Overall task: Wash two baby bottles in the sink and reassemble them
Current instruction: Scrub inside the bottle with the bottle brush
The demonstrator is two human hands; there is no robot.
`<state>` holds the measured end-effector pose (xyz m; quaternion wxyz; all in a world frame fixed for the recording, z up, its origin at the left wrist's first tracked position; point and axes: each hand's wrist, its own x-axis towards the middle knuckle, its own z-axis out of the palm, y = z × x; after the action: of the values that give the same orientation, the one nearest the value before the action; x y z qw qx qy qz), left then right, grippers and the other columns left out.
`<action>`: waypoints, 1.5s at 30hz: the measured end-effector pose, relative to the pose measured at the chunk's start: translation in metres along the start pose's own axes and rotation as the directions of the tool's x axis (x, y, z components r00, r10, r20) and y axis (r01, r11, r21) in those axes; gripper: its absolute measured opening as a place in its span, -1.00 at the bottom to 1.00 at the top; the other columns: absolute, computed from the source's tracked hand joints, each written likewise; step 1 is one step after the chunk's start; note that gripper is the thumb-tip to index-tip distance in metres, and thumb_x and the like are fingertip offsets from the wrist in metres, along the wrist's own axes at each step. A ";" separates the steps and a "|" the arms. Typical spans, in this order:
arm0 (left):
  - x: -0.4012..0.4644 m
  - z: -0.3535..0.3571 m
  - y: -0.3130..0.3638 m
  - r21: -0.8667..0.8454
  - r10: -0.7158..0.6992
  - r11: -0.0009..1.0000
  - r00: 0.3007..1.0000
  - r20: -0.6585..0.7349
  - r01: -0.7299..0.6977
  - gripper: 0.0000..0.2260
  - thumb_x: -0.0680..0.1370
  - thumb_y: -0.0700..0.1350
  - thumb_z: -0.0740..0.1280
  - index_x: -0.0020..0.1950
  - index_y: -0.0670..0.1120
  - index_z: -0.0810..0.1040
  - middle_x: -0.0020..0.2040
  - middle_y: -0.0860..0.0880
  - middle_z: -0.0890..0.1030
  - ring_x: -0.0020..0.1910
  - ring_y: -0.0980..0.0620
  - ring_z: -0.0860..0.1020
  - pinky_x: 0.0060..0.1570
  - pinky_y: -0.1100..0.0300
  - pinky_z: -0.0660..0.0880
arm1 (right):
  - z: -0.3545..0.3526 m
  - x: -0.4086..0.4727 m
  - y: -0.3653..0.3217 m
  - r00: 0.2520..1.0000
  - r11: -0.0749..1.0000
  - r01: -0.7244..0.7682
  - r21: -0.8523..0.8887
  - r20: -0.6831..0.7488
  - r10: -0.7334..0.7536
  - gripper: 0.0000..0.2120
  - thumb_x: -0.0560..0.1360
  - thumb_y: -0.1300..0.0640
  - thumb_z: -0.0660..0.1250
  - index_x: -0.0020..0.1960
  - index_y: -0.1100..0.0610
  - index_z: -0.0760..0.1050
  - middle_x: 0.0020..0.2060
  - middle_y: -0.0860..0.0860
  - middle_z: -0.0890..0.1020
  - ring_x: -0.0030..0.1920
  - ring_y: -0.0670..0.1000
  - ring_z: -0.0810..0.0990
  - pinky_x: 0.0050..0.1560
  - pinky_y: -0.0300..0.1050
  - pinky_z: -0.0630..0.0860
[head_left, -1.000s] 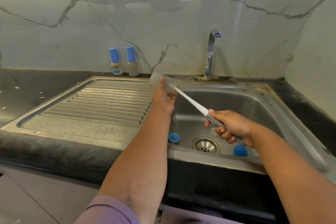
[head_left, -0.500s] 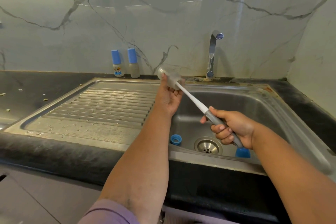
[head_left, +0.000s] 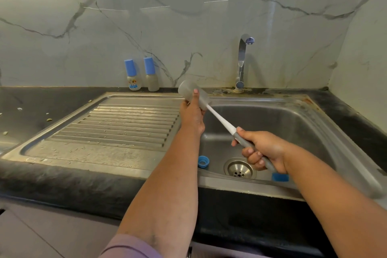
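My left hand (head_left: pixel 192 114) grips a clear, uncapped baby bottle (head_left: pixel 189 91) tilted on its side above the sink's left rim. A bottle brush (head_left: pixel 222 120) with a white shaft and grey handle runs into the bottle's mouth; its head is hidden inside. My right hand (head_left: pixel 261 150) grips the grey handle over the basin (head_left: pixel 293 123). On the basin floor lie a blue screw ring (head_left: pixel 203 161) left of the drain and a blue cap (head_left: pixel 280 177) partly hidden under my right wrist. Two capped baby bottles (head_left: pixel 133 75) (head_left: pixel 151 75) stand by the back wall.
The tap (head_left: pixel 242 58) stands behind the basin with no water running. The ribbed drainboard (head_left: pixel 129 123) on the left carries water drops. Small crumbs lie on the black countertop (head_left: pixel 25 111) at the far left. The drain (head_left: pixel 239 168) sits at the basin's front.
The bottle in my left hand has risen slightly and tilted, and the brush has slid a little further out, with my right hand shifting slightly.
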<state>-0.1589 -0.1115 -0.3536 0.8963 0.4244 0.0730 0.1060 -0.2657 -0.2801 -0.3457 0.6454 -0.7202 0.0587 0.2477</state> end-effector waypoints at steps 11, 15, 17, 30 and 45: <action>-0.003 0.000 -0.003 0.157 -0.063 0.986 0.996 0.068 0.052 -0.60 0.54 -0.05 0.39 0.30 -0.17 0.39 0.19 -0.16 0.54 0.16 -0.10 0.55 0.13 0.01 0.57 | -0.029 -0.004 -0.002 0.935 0.857 0.052 -0.513 -0.276 -0.222 -0.59 0.61 -0.20 0.11 -0.04 0.05 0.59 -0.42 0.02 0.44 -0.49 -0.06 0.32 -0.49 -0.21 0.26; -0.003 0.001 -0.001 0.070 -0.134 0.989 0.990 0.053 0.131 -0.63 0.56 -0.08 0.37 0.28 -0.21 0.39 0.16 -0.18 0.52 0.08 -0.09 0.56 -0.09 0.13 0.60 | -0.021 0.004 0.002 0.905 0.799 0.064 -0.597 -0.303 -0.299 -0.58 0.61 -0.21 0.09 -0.05 0.04 0.59 -0.39 0.04 0.48 -0.47 -0.04 0.37 -0.49 -0.21 0.31; 0.000 -0.002 0.004 -0.020 -0.061 0.998 0.998 0.008 0.062 -0.57 0.57 -0.07 0.36 0.35 -0.23 0.38 0.17 -0.17 0.54 0.06 -0.07 0.57 -0.04 0.11 0.59 | -0.022 0.002 0.001 0.954 0.890 0.107 -0.443 -0.207 -0.218 -0.59 0.61 -0.19 0.13 -0.01 0.08 0.60 -0.44 0.00 0.43 -0.51 -0.08 0.31 -0.53 -0.24 0.25; -0.003 -0.004 0.018 -0.349 -0.088 0.908 0.919 0.385 0.233 -0.78 0.54 -0.23 0.33 0.18 -0.19 0.47 0.05 -0.20 0.60 0.02 -0.13 0.61 0.00 0.06 0.62 | 0.000 -0.005 -0.005 0.976 0.927 -0.034 0.373 0.212 -0.050 -0.63 0.60 -0.12 0.15 -0.05 0.18 0.49 -0.49 -0.06 0.22 -0.62 -0.17 0.16 -0.66 -0.35 0.13; 0.005 -0.006 0.019 -0.147 -0.139 0.977 0.986 0.096 0.152 -0.66 0.56 -0.08 0.26 0.29 -0.18 0.36 0.21 -0.28 0.47 0.24 -0.23 0.49 0.27 -0.05 0.46 | -0.004 -0.004 -0.005 0.981 0.987 0.131 -0.091 -0.131 -0.142 -0.55 0.60 -0.20 0.13 0.03 0.17 0.54 -0.49 -0.05 0.33 -0.52 -0.12 0.20 -0.51 -0.26 0.16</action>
<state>-0.1580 -0.0940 -0.3428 0.9340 0.3517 0.0572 0.0271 -0.2657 -0.2836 -0.3394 0.6253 -0.7636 0.0432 0.1550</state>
